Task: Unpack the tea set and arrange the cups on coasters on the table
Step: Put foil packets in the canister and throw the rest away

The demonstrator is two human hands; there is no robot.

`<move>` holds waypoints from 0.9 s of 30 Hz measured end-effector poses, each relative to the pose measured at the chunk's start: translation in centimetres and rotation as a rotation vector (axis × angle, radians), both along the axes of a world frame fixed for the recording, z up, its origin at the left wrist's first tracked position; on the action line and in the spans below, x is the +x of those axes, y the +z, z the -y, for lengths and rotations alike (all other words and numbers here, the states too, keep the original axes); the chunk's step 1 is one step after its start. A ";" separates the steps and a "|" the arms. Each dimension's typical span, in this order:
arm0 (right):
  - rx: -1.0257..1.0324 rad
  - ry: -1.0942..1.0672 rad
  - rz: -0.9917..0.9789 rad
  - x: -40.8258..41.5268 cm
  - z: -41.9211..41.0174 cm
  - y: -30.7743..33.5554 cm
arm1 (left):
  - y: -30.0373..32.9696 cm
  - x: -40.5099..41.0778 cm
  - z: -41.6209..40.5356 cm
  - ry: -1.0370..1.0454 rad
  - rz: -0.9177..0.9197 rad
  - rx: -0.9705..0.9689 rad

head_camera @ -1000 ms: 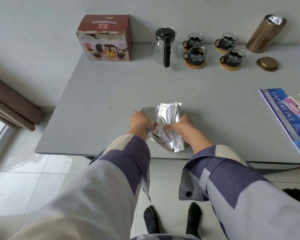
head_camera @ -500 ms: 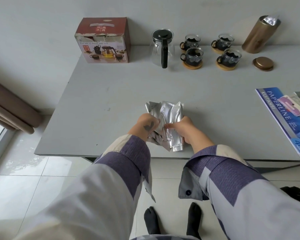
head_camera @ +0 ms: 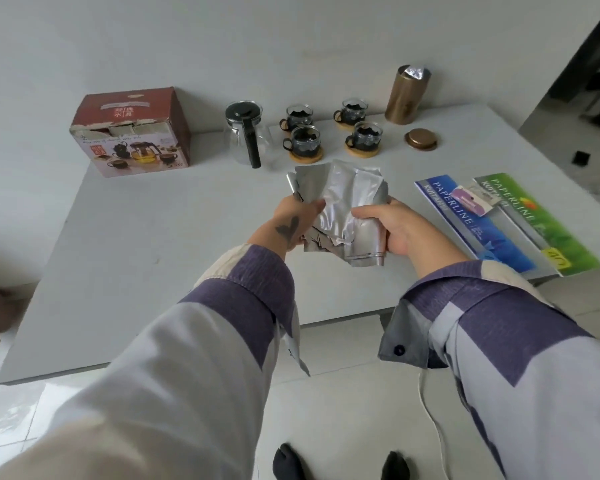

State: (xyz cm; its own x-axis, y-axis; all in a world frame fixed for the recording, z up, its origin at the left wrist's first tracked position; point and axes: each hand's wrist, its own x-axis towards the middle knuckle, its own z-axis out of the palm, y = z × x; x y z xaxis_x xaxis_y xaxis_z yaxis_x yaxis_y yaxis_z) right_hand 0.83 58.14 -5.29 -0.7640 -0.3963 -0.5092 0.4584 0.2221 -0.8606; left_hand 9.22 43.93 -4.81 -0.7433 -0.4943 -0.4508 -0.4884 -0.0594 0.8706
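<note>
The left hand (head_camera: 293, 223) and the right hand (head_camera: 390, 226) both hold a bunch of shiny silver foil packets (head_camera: 342, 209) up over the middle of the grey tabletop (head_camera: 160, 237). The left grip is closed, with the thumb and fingers pinching the left side of the packets. The right grip is closed too, with the fingers curled round the right side. At the back of the tabletop stand four small glass cups (head_camera: 305, 138), each with something dark inside. Each cup sits on its own round wooden coaster (head_camera: 306, 156). The cups make two rows of two, close together. Just to the left of them stands a glass teapot (head_camera: 248, 138) with a black lid and handle. Further left is the red tea set box (head_camera: 132, 131), near the back left corner. To the right of the cups stands a tall gold tin (head_camera: 407, 95) with foil poking out of its top, and its round gold lid (head_camera: 421, 139) lies flat near it. Two Paperline paper packs (head_camera: 482, 223), one blue and one green, lie at the right edge
</note>
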 end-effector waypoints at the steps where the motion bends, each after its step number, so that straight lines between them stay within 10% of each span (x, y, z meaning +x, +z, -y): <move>1: 0.003 -0.026 -0.009 -0.7 -1.8 0.6 | 0.4 -0.9 -1.4 -0.023 -0.020 0.012; 27: 0.102 -0.786 0.200 -7.8 -54.8 -9.1 | -10.8 -20.5 -52.0 -0.538 0.121 -0.024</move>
State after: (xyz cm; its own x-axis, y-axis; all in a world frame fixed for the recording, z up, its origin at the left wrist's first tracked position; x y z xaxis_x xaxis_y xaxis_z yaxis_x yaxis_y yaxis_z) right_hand -6.94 112.94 -14.34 -0.6906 0.2731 -0.6697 0.6554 -0.1553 -0.7392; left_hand -11.23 95.90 -15.59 -0.8375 -0.0698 -0.5419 -0.5410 0.2455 0.8044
